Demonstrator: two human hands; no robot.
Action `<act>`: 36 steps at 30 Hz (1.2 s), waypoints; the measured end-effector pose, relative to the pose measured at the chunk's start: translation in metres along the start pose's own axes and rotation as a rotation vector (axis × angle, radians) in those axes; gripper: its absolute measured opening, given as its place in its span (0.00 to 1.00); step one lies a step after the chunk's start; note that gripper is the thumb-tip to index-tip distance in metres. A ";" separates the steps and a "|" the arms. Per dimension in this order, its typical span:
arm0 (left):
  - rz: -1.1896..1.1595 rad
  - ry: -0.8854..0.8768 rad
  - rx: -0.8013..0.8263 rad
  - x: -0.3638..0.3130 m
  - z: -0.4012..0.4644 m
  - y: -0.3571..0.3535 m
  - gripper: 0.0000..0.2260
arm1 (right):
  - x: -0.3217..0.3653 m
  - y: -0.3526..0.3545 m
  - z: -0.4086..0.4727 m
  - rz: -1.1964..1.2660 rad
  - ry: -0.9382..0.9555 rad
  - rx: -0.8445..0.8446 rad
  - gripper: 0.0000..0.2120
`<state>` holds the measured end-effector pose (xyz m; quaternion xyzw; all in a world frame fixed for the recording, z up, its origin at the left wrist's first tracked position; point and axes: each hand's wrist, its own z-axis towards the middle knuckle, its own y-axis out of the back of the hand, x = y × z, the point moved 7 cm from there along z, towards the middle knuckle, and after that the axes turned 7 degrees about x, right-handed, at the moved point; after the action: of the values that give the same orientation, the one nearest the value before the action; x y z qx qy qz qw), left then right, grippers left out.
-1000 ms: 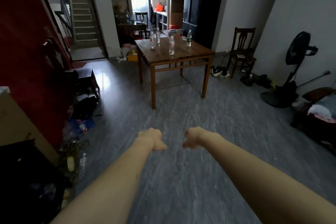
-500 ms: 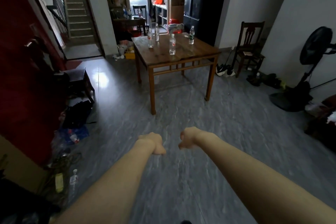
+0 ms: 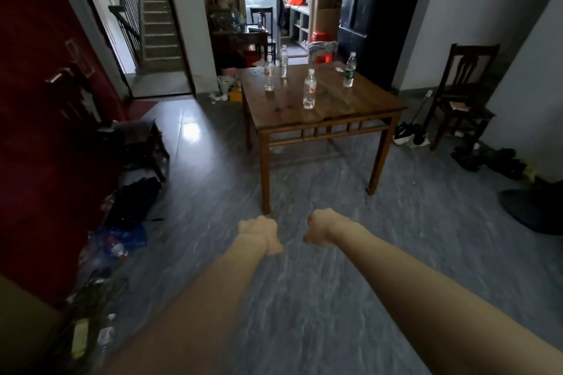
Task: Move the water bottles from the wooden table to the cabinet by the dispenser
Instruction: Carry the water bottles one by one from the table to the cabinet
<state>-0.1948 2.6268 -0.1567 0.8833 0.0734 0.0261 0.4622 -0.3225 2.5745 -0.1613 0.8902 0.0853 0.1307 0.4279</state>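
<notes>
Open grey floor (image 3: 320, 298) lying between the hands and the wooden table (image 3: 335, 106).
Four water bottles (image 3: 309, 90) are standing upright on the tabletop, away from its near edge; left hand (image 3: 259, 233) and right hand (image 3: 324, 227) are hanging clenched, holding nothing.

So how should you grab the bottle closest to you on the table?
Probably around its middle, coming from the near edge of the wooden table. The nearest bottle stands upright with open tabletop all around it, so fingers can wrap its round body sideways. Either the left hand or the right hand could do it; both hold nothing.
</notes>
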 end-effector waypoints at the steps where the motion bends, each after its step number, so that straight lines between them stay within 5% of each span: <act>1: -0.020 0.008 0.003 0.003 0.015 0.006 0.21 | 0.001 0.007 0.015 -0.003 0.006 0.002 0.17; 17: -0.040 0.004 -0.071 0.087 0.278 0.209 0.19 | 0.028 0.207 0.269 0.035 0.007 -0.091 0.17; 36: -0.056 -0.024 -0.038 0.006 0.560 0.377 0.18 | -0.137 0.416 0.485 0.270 -0.126 -0.262 0.23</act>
<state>-0.0855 1.9606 -0.1679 0.8722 0.0921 0.0039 0.4804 -0.2878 1.9227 -0.1478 0.8366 -0.0793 0.1411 0.5234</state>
